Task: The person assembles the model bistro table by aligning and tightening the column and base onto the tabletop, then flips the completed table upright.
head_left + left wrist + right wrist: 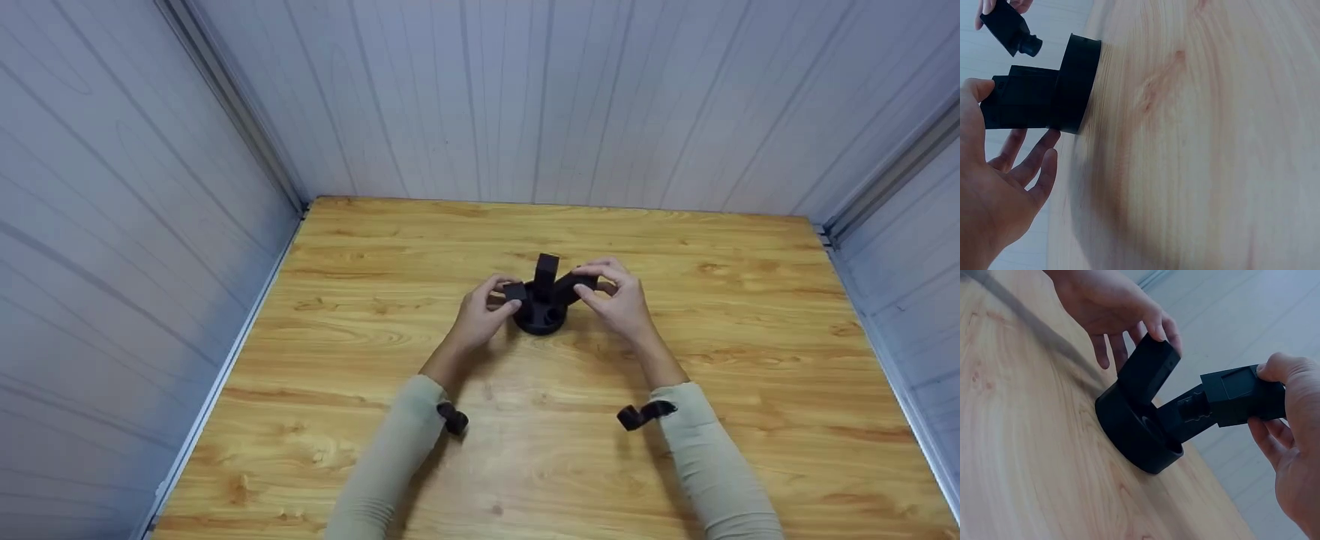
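A round black base (540, 328) with a raised rim stands on the table. My left hand (480, 311) pinches the top of a rectangular black block (1148, 368) that stands in the base at its left. A second black block (547, 270) rises from the far side. In my right hand (619, 304), between thumb and fingers, is a black rectangular piece (1238, 396) with a ribbed round plug (1193, 406) at its lower end. This piece is held tilted above the base's right side; the left wrist view shows its plug apart from the base. A round socket (553, 315) shows at the near right inside the base.
Wood-grain tabletop (360, 337) surrounds the base on all sides. Pale panel walls (510, 97) stand behind and at both sides. Each sleeved forearm (394, 450) carries a small black wrist device (453, 418).
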A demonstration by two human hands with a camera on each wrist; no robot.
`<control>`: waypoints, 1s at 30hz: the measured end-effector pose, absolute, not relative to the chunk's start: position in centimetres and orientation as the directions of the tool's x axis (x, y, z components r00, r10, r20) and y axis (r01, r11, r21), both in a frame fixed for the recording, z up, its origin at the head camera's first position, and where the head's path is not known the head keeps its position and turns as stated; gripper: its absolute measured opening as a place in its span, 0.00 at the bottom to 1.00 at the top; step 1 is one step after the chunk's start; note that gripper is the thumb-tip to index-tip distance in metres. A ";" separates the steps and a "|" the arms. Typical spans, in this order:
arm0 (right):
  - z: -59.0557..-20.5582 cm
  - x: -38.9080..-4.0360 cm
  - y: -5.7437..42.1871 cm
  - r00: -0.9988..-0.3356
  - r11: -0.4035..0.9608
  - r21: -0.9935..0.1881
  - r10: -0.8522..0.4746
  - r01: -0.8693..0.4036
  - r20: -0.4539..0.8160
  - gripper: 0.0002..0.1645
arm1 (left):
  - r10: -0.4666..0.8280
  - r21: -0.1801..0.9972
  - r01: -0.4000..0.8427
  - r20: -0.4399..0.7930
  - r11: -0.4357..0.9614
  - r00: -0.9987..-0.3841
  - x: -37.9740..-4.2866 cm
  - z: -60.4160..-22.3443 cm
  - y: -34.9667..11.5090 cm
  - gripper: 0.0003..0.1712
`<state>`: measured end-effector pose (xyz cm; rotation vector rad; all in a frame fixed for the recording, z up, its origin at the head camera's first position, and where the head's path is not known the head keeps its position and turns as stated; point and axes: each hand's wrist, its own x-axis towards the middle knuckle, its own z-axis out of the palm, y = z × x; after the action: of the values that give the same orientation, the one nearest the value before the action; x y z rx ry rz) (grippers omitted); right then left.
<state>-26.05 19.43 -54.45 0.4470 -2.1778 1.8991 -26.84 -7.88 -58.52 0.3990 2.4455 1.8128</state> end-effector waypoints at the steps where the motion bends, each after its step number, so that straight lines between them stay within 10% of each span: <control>1: -54.5 -26.1 19.3 -0.930 0.124 -0.923 -0.091 -0.365 0.356 0.15 | 0.249 0.948 0.166 0.098 0.270 -0.964 -26.9 -58.6 -7.9 0.21; 30: -55.7 -25.8 19.4 -0.909 0.174 -0.902 -0.215 -0.396 0.358 0.15 | 0.234 0.947 0.152 0.085 0.285 -0.969 -26.9 -58.4 -7.7 0.21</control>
<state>-25.77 19.41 -55.70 0.6008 -2.2888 1.8327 -26.95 -7.65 -58.44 0.3700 2.4607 1.8000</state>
